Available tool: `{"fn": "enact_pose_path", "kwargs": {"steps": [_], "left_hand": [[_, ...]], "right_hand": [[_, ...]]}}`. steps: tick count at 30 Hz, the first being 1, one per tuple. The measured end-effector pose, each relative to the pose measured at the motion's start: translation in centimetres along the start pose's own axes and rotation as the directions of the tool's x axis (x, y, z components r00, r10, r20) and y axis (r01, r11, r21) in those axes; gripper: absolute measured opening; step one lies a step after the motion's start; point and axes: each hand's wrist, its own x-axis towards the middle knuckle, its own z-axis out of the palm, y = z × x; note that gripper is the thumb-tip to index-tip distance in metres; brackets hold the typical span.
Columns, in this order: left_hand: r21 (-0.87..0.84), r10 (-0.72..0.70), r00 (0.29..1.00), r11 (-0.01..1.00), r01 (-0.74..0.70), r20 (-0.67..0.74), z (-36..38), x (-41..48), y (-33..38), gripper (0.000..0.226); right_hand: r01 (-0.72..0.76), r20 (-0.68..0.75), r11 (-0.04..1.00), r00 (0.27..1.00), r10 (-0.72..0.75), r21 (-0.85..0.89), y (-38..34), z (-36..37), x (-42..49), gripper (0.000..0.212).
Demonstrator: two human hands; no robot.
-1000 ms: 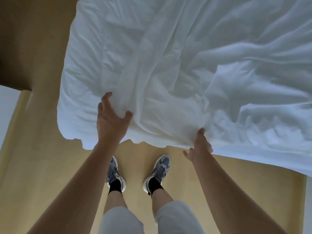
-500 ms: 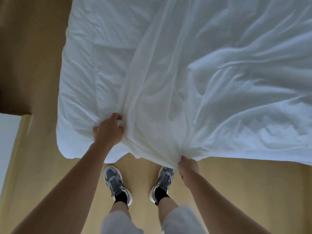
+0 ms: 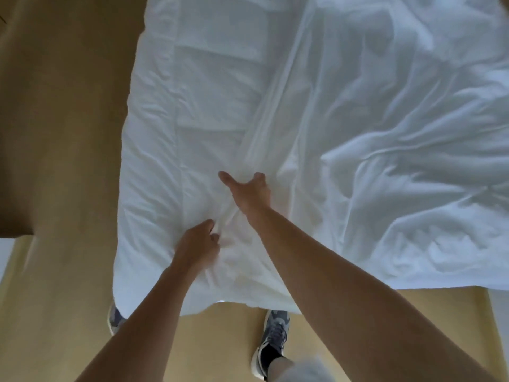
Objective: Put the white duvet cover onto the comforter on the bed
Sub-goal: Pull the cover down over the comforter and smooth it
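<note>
Tan floor (image 3: 60,161) fills the frame's left, the quilted comforter (image 3: 209,78) lies centre-left, and at lower centre the left hand (image 3: 197,245) pinches — and the right hand (image 3: 249,193) just above clutches — a gathered ridge of the white duvet cover (image 3: 391,139), rumpled across the right.

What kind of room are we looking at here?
Probably a bedroom: a quilted white comforter and a thin white duvet cover lie spread as on a bed, with tan flooring below.
</note>
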Motion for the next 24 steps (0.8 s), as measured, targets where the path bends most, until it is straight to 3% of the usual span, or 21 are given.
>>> {"fn": "enact_pose_path", "kwargs": {"steps": [3, 4, 5, 7, 9, 10, 12, 14, 16, 18, 21, 24], "left_hand": [[0.044, 0.124, 0.991, 0.991, -0.126, 0.044, -2.8, -0.6, -2.8, 0.018], [0.031, 0.147, 0.987, 0.988, -0.149, 0.066, -4.4, -0.2, -3.4, 0.012], [-0.026, 0.144, 0.987, 0.989, -0.143, 0.069, -6.1, 0.7, -4.1, 0.011], [-0.31, 0.06, 0.994, 0.95, -0.029, 0.091, -9.7, 3.0, -4.7, 0.012], [-0.531, -0.044, 0.993, 0.842, 0.094, 0.106, -12.7, 5.8, -4.1, 0.039], [-0.584, -0.058, 0.991, 0.803, 0.12, 0.124, -14.0, 7.5, -3.4, 0.057], [-0.65, -0.063, 0.986, 0.744, 0.151, 0.156, -15.9, 10.8, -1.7, 0.068], [-0.61, -0.035, 0.981, 0.779, 0.146, 0.19, -16.7, 13.7, 0.4, 0.063], [-0.488, 0.041, 0.977, 0.87, 0.068, 0.209, -16.4, 16.0, 2.6, 0.043], [-0.424, 0.112, 0.974, 0.906, -0.02, 0.194, -15.7, 18.8, 5.0, 0.043], [-0.351, 0.086, 0.986, 0.936, -0.031, 0.142, -15.2, 23.0, 7.9, 0.044], [-0.119, 0.1, 0.986, 0.989, -0.083, 0.136, -14.9, 25.9, 7.6, 0.036]], "right_hand": [[-0.061, -0.018, 0.996, 0.998, 0.059, -0.064, -2.3, 3.0, 1.8, 0.045], [-0.039, -0.016, 0.997, 0.999, 0.038, -0.068, -3.0, 4.1, 1.5, 0.038], [0.002, -0.003, 0.996, 1.0, -0.002, -0.093, -3.7, 5.3, 1.1, 0.036], [0.088, 0.036, 0.977, 0.996, -0.083, -0.193, -4.8, 8.0, -0.1, 0.035], [0.113, 0.065, 0.954, 0.993, -0.099, -0.278, -5.7, 10.5, -1.1, 0.03], [0.121, 0.085, 0.94, 0.992, -0.098, -0.32, -6.1, 11.4, -1.1, 0.026], [0.126, 0.14, 0.916, 0.987, -0.077, -0.38, -6.7, 12.7, -0.7, 0.024], [0.106, 0.185, 0.918, 0.982, -0.036, -0.382, -6.8, 13.1, 0.0, 0.028], [0.093, 0.22, 0.917, 0.975, -0.005, -0.388, -6.4, 13.2, 0.3, 0.034], [0.06, 0.242, 0.927, 0.97, 0.034, -0.369, -6.0, 13.5, 0.9, 0.036], [0.078, 0.294, 0.904, 0.954, 0.054, -0.42, -5.9, 14.0, 1.9, 0.032], [0.05, 0.328, 0.897, 0.939, 0.108, -0.439, -6.7, 13.7, 2.9, 0.041]]}}
